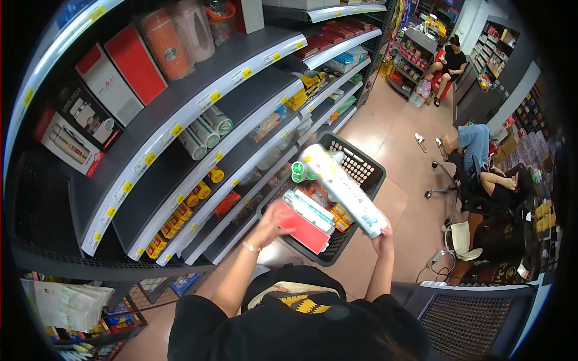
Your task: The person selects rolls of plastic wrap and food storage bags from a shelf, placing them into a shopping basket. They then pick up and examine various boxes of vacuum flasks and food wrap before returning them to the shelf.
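Evidently, the black perforated plastic basket [372, 170] is the centre of things, just in front of the person. A long white cylindrical package with green markings [346, 189] slants over the basket, from its far side to its near right edge, and covers part of what lies inside. The right hand [382, 239] has its grip closed around the lower end of that package.

The left hand [271, 224] is at the basket's near left side, over the edge of a flat red box [306, 231] (motion blurs the fingers, so I cannot tell how wide that grip is, or whether it touches the box). Beside the red box in the basket lies a white-and-teal box [311, 210], with small yellow-and-red packs [342, 218] to the right of it. A green-and-white round-ended item [297, 171] shows near the basket's far left side.

Left of the basket, dark shelves with white price strips [241, 99] hold three pale cylinders with round ends [206, 133]. Right of the basket and well apart, a person in a black top [501, 183] sits leaning back.
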{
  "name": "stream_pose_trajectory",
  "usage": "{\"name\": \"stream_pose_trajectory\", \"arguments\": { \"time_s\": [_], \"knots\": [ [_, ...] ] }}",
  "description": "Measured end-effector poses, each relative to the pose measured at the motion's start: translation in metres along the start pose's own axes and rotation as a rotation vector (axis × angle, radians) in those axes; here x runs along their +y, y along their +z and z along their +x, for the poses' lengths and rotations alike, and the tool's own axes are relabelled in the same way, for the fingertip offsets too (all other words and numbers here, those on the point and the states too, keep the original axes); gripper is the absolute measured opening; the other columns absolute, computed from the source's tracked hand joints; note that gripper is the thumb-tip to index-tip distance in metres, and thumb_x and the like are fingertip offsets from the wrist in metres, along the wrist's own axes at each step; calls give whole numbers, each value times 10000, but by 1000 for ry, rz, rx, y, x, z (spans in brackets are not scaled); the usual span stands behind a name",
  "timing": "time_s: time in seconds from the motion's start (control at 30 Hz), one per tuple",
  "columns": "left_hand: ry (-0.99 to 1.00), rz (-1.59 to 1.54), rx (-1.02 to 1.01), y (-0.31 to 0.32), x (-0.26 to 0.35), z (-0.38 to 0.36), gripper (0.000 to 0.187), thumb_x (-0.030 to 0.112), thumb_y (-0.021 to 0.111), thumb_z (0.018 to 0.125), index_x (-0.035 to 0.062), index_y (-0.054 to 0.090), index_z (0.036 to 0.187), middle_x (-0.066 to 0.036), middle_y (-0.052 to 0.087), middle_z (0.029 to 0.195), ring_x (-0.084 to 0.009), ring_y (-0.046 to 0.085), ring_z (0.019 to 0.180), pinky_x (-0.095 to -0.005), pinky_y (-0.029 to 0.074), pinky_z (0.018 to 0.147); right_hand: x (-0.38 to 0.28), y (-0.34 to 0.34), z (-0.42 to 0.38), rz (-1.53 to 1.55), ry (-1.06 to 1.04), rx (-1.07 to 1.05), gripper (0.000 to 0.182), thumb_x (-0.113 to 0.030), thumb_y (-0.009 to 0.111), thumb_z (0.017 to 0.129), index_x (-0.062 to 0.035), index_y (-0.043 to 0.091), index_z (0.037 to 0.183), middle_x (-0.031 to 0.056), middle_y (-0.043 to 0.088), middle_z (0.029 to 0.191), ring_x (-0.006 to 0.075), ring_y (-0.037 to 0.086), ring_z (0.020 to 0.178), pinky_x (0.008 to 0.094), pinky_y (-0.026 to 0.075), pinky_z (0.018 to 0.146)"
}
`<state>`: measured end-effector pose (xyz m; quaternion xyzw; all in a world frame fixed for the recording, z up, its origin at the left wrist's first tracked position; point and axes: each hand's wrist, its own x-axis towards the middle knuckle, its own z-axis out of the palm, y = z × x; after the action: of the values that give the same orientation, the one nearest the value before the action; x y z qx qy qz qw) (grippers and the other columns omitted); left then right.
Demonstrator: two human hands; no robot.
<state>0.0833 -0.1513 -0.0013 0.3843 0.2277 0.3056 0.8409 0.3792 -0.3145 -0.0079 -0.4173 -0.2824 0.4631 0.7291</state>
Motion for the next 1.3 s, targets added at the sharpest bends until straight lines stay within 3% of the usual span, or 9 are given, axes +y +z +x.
{"name": "stream_pose_trajectory", "arguments": {
  "time_s": [0.03,0.13,0.23,0.27,0.3,0.5,0.97,1.13,1.3],
  "knots": [
    [84,-121,12,9,15,3,618,323,543,827,89,225,1302,-137,425,1210,-229,447,1116,-471,444,865,-9,18,5,-31,39,-34,779,-388,614,616,10,352,1234,147,508,1118,236,563,935,342,524,591],
    [302,-395,-30,-10,31,13,523,334,442,885,183,181,1312,-137,348,1282,-332,423,1137,-525,495,750,-26,75,20,-299,28,-254,772,-395,610,617,15,361,1222,120,494,1102,205,504,1005,316,439,796],
    [292,-370,273,-31,37,-1,406,255,451,878,112,292,1224,-176,449,1186,-348,495,1057,-528,500,736,-30,141,12,-469,-36,-239,685,-350,575,679,3,361,1225,99,444,1107,170,413,1071,290,290,932],
    [277,-461,263,-48,32,-6,417,262,461,868,95,314,1221,-176,473,1163,-341,504,1050,-513,498,753,-29,154,10,-445,-39,-286,597,-51,556,693,-28,332,1246,94,378,1177,174,364,1113,292,310,928],
    [286,-527,266,-47,33,-14,439,290,471,856,71,337,1213,-175,488,1149,-328,507,1050,-500,488,778,-35,175,6,-401,-53,-333,648,-25,578,674,-33,307,1262,100,383,1176,184,364,1124,296,299,943],
    [417,-647,295,-43,28,-46,471,361,490,823,33,438,1156,-125,525,1135,-268,521,1042,-421,435,876,-51,216,4,-888,-430,-723,875,-186,788,566,0,296,1266,137,416,1177,220,416,1103,324,323,929],
    [366,-857,332,-54,-9,-67,476,402,496,818,45,466,1132,-113,547,1112,-266,519,1042,-412,431,876,-31,233,-5,-713,-249,-650,718,-88,749,607,-4,380,1217,120,475,1154,184,505,976,295,397,853],
    [112,-745,249,-54,-1,-65,481,383,465,829,20,451,1145,-132,546,1112,-273,512,1053,-409,412,900,-31,226,0,-783,-266,-732,724,-95,754,586,-35,395,1212,118,453,1053,207,472,941,285,382,836],
    [-62,-546,270,-58,-5,-63,445,379,438,825,66,461,1140,-102,571,1064,-242,564,968,-396,473,815,-24,220,1,-840,-355,-748,788,-137,780,555,-65,364,1221,157,366,1143,265,383,1083,363,315,919]
  ]
}}
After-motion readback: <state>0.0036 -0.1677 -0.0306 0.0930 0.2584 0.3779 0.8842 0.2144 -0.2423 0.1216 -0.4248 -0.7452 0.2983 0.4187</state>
